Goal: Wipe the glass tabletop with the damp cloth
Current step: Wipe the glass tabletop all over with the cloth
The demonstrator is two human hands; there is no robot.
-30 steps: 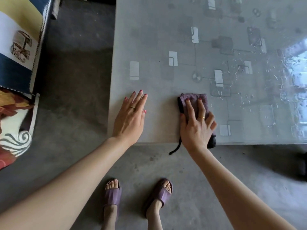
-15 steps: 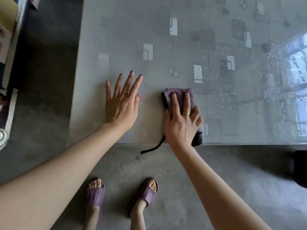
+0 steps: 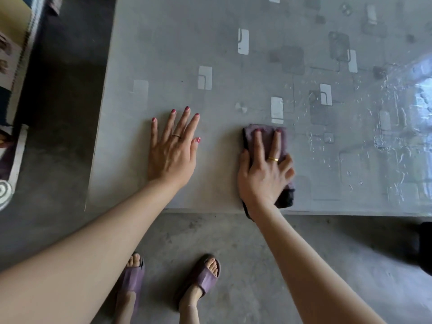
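Note:
The glass tabletop [image 3: 177,43] fills the upper part of the head view, grey with pale square patterns under it. Water drops and streaks glisten on its right part [image 3: 397,127]. A folded purple cloth [image 3: 284,136] lies flat near the table's front edge. My right hand [image 3: 265,174] presses down on the cloth, fingers spread over it, thumb along its left side. My left hand [image 3: 173,148] rests flat on the bare glass to the cloth's left, fingers apart, holding nothing.
The table's front edge [image 3: 210,210] runs just past my wrists, its left edge [image 3: 98,141] beside a dark concrete floor. A patterned cushion or sofa [image 3: 11,66] sits at far left. A dark object [image 3: 424,246] stands on the floor at right. My sandalled feet [image 3: 198,279] are below.
The cloth under my right hand has slid a little leftwards along the front edge and its dangling black strip has been pulled in. My left hand has stayed flat on the glass.

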